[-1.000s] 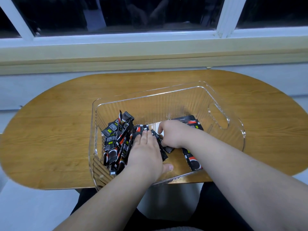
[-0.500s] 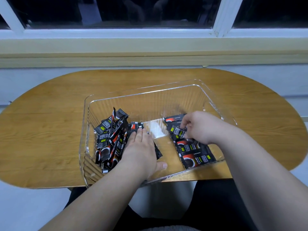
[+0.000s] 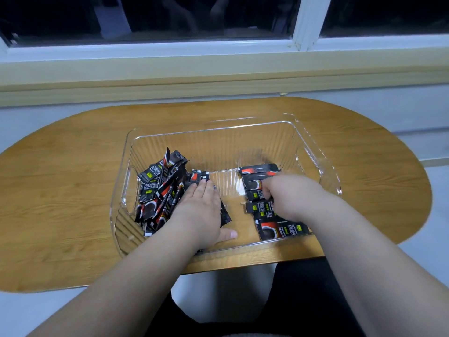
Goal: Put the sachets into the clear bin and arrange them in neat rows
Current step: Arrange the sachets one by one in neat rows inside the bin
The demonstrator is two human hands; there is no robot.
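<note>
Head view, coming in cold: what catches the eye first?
A clear ribbed plastic bin sits on the oval wooden table, with both hands inside it. At its left end is a jumbled heap of black-and-red sachets, with the flat left hand resting on its right side. At the right end, the right hand curls its fingers onto one sachet in a flat row of sachets.

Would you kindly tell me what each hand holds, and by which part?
The right hand grips a sachet in the right row by its right end; the left hand holds nothing, resting flat on the loose pile.
</note>
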